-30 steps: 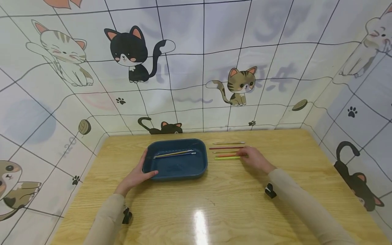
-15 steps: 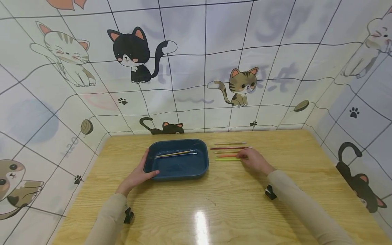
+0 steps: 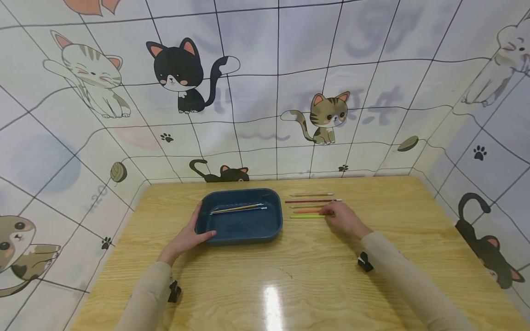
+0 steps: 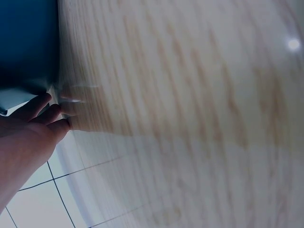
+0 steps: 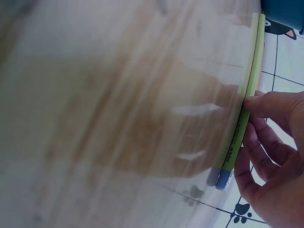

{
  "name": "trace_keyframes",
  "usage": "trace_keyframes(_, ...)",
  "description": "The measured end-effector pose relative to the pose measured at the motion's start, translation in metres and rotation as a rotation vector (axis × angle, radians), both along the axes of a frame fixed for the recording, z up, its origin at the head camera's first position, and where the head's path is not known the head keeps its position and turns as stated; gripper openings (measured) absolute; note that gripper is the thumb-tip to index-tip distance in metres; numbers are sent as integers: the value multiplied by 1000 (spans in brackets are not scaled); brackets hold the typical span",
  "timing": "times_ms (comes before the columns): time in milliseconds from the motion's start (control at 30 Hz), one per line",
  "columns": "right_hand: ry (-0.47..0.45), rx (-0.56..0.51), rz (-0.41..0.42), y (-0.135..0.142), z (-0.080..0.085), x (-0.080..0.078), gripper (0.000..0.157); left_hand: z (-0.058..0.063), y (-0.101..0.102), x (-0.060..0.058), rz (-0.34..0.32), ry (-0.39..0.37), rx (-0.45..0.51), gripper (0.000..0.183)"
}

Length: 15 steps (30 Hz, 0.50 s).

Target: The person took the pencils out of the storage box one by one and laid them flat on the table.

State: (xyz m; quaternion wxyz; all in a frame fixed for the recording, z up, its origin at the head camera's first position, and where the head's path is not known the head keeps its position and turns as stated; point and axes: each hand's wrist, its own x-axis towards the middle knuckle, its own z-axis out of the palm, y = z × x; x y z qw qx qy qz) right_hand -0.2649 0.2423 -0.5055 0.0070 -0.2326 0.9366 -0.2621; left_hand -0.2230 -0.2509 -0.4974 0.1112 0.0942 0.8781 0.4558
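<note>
Tray (image 3: 248, 226) on counter (image 3: 232, 280); L hand (image 3: 187, 237), thumb & fingers apart, spans its corner, prob. to steady it; R hand (image 3: 344, 218), fingers appar. clamped on green pencil (image 5: 236, 137), R of tray.

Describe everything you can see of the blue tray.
The blue tray is a shallow, dark rectangle with rounded corners and a raised rim, glossy like plastic or glazed ceramic. It sits open side up on the wooden table, toward the far edge. Two slim pencils lie inside. The left hand holds its left end, thumb at the near-left corner.
</note>
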Motion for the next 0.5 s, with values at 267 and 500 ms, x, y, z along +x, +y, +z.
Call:
trace_keyframes(267,-29,-124,-68,6,7,6,17,-1,0,2,8,-5,-20,107)
trace_keyframes(500,18,-152,-121,13,19,5,14,1,0,3,-10,14,0,108)
